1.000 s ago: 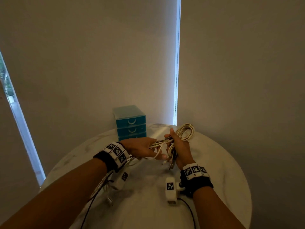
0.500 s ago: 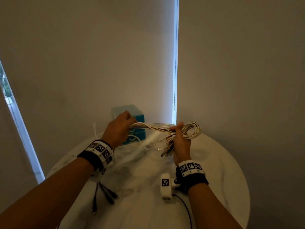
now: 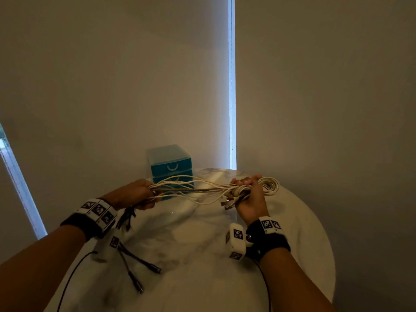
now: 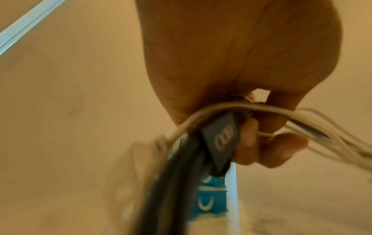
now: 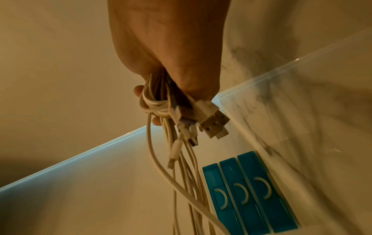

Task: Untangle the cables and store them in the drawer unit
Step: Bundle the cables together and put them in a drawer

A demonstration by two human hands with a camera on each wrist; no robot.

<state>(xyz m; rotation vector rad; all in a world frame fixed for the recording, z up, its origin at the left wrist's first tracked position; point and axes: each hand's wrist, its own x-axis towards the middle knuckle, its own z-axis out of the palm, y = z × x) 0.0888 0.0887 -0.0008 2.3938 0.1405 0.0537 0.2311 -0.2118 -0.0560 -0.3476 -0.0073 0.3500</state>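
Several white cables (image 3: 193, 189) stretch in the air between my two hands above a round marble table (image 3: 202, 255). My left hand (image 3: 137, 194) grips one end of the strands, together with a dark multi-plug cable (image 4: 219, 143) whose black leads (image 3: 144, 266) hang onto the table. My right hand (image 3: 249, 197) grips the coiled bundle (image 3: 269, 186); white USB plugs (image 5: 213, 124) stick out below the fist. The teal drawer unit (image 3: 170, 165) stands at the table's far edge, its three drawers (image 5: 245, 194) shut.
Pale blinds hang close behind the table, with a bright gap (image 3: 231, 86) between them and a window strip (image 3: 20, 188) at the left. A thin black wire (image 3: 67, 287) runs from my left wrist device over the table's near part.
My left hand has dropped from in front of the drawer unit and drawn leftward, stretching the white strands out. The right hand with the coil has stayed about where it was.
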